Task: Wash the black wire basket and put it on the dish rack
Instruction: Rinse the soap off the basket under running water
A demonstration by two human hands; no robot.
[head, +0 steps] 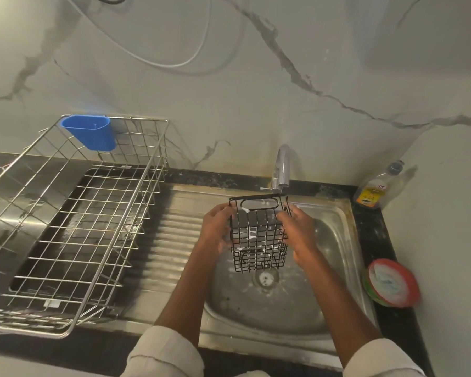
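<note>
The black wire basket (pixel 259 235) hangs above the steel sink (pixel 335 268), just below the chrome tap (pixel 282 167). White suds cling to its wires. My left hand (pixel 218 229) grips its left side and my right hand (pixel 297 235) grips its right side, fingers curled round the wires. The silver wire dish rack (pixel 74 221) stands on the counter to the left, with a blue plastic cup (pixel 90 131) hooked on its back rim.
The ribbed drainboard (pixel 169 240) lies between rack and sink bowl. A dish-soap bottle (pixel 375 189) stands at the sink's back right corner. A red and green round tub (pixel 392 284) sits on the dark counter to the right. Marble wall behind.
</note>
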